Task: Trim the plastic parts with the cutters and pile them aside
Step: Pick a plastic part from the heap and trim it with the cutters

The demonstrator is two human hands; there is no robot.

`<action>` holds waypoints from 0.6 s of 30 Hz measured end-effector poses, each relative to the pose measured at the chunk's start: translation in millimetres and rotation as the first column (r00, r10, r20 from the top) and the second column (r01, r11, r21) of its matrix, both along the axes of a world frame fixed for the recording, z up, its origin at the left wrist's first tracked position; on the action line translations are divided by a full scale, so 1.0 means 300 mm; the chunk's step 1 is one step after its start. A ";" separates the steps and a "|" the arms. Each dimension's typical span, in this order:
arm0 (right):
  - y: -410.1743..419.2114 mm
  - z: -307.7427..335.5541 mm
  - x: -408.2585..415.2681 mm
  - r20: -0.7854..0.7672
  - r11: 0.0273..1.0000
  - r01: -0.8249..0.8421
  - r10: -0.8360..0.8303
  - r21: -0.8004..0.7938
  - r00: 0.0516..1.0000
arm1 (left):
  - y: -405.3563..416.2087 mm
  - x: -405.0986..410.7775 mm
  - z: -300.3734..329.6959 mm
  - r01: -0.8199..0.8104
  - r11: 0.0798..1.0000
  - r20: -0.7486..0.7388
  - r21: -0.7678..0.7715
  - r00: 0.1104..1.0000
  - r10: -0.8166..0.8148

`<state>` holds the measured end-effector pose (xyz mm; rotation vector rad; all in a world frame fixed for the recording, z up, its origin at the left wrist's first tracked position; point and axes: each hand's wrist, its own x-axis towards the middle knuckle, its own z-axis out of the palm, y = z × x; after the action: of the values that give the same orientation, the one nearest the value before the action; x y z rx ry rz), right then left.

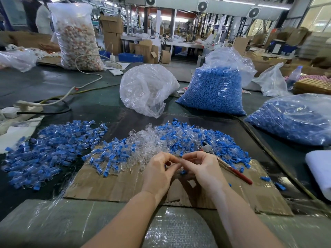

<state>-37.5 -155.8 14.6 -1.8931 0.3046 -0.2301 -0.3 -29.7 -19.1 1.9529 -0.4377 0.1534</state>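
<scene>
My left hand (160, 169) and my right hand (202, 168) meet above a cardboard sheet (111, 187) and pinch one small clear plastic part (180, 161) between their fingertips. A blue piece (183, 172) shows just below them. Red-handled cutters (231, 168) lie on the cardboard to the right of my right hand, jaws toward the heap. A mixed heap of clear and blue parts (161, 140) spreads beyond my hands. A separate pile of blue-and-clear parts (52, 151) lies at the left.
A clear bag of transparent parts (146, 88) stands behind the heap. Two bags of blue parts (215, 90) (293, 119) stand at the right. A power strip and cables (30, 104) lie at the left. Bubble wrap (125, 228) covers the near table edge.
</scene>
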 end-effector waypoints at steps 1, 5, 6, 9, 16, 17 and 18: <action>0.002 -0.002 0.000 0.015 1.000 0.000 0.000 -0.015 1.000 | 0.001 -0.001 0.001 -0.006 1.000 -0.024 -0.029 1.000 0.006; -0.005 -0.019 -0.005 0.035 0.949 0.011 0.000 -0.316 0.999 | 0.000 -0.008 0.000 -0.039 0.996 -0.025 -0.075 0.999 0.037; -0.010 -0.025 -0.009 0.021 0.922 0.003 0.005 -0.388 1.000 | 0.000 -0.008 -0.002 -0.056 0.997 -0.003 -0.061 0.998 0.056; -0.017 -0.044 -0.022 -0.020 0.850 -0.049 0.045 -0.525 0.999 | 0.000 -0.005 -0.012 -0.056 0.998 0.031 -0.003 0.998 0.056; -0.008 -0.087 -0.011 0.041 0.680 -0.008 0.055 -0.733 0.998 | -0.010 0.006 -0.019 -0.013 0.995 -0.003 0.094 1.000 0.013; -0.007 -0.093 -0.010 0.050 0.682 0.002 0.051 -0.731 0.997 | -0.010 0.006 -0.019 0.000 0.997 -0.017 0.080 1.000 0.002; -0.006 -0.099 -0.010 0.063 0.692 0.015 0.045 -0.722 0.997 | -0.010 0.006 -0.019 0.010 0.998 -0.027 0.068 1.000 -0.008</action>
<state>-40.5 -157.6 -15.2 -2.6699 0.1455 -0.4635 1.6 -32.7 -24.8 2.0168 -0.4392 0.1071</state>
